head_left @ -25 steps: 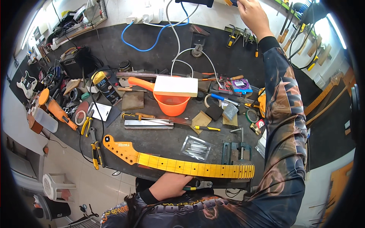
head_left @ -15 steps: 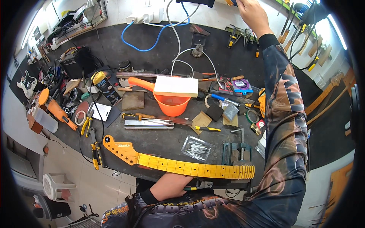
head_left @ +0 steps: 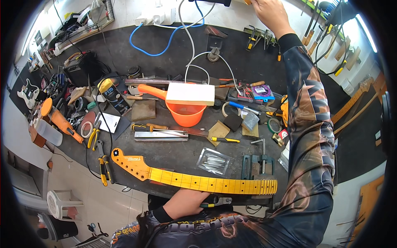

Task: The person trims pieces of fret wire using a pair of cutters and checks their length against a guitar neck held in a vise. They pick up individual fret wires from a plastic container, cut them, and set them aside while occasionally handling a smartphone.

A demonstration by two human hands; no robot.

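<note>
My right hand [head_left: 269,14] is raised at the top, closed on something small and orange, mostly cut off by the frame's edge. A dark box [head_left: 209,3] is to its left. My left hand [head_left: 184,201] is at the bench's front edge, fingertips hidden under a yellow guitar neck [head_left: 213,185]; green-and-yellow handled pliers [head_left: 217,201] lie against it. The neck lies fretboard up, its headstock [head_left: 130,165] to the left and several fret wires standing out at its right end, over a bench vise [head_left: 258,165].
The dark bench [head_left: 225,151] bears an orange dipper [head_left: 186,113] under a white block [head_left: 190,93], a bag of metal pieces [head_left: 213,161], files, tape rolls and pliers [head_left: 103,165]. Cables [head_left: 190,37] hang behind. An orange power tool [head_left: 62,120] is left; a white chair [head_left: 60,204] stands below.
The view has shifted very slightly. My right hand stays raised, a little further left in the picture; my left hand and the neck look much the same.
</note>
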